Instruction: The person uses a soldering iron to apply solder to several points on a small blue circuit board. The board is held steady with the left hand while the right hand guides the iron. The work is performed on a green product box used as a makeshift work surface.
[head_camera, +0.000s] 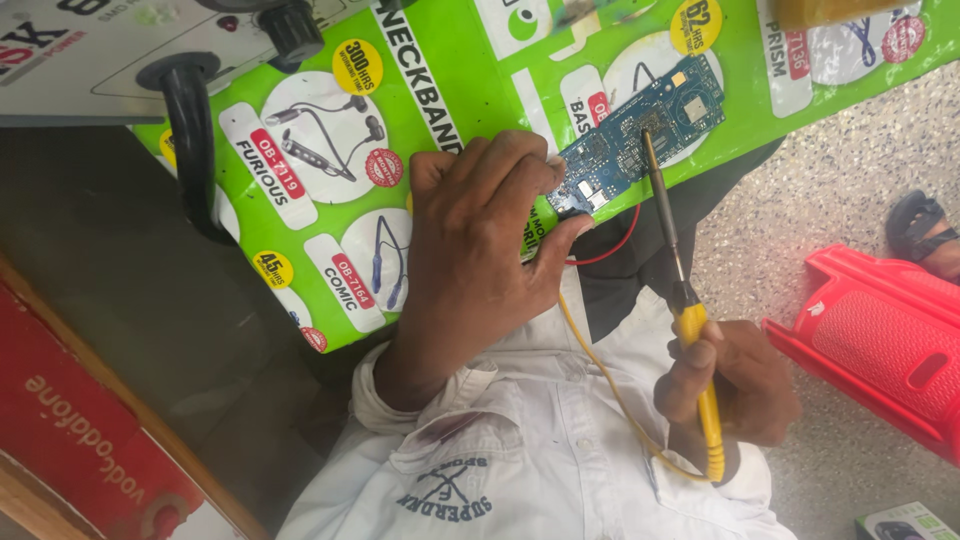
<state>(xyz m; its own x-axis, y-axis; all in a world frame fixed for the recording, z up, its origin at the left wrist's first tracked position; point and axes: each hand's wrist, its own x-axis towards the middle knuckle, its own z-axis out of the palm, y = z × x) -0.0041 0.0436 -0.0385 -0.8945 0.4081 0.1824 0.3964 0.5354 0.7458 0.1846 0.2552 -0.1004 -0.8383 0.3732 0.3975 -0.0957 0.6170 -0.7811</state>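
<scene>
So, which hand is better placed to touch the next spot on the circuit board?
Probably the right hand: it holds the soldering iron, tip on the circuit board; the left hand pins it.

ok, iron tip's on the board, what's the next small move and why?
Probably hold the tip steady on that joint. The right hand grips the yellow-handled soldering iron, its tip touching the blue circuit board, which the left hand pins at its lower end against the green sheet.
</scene>
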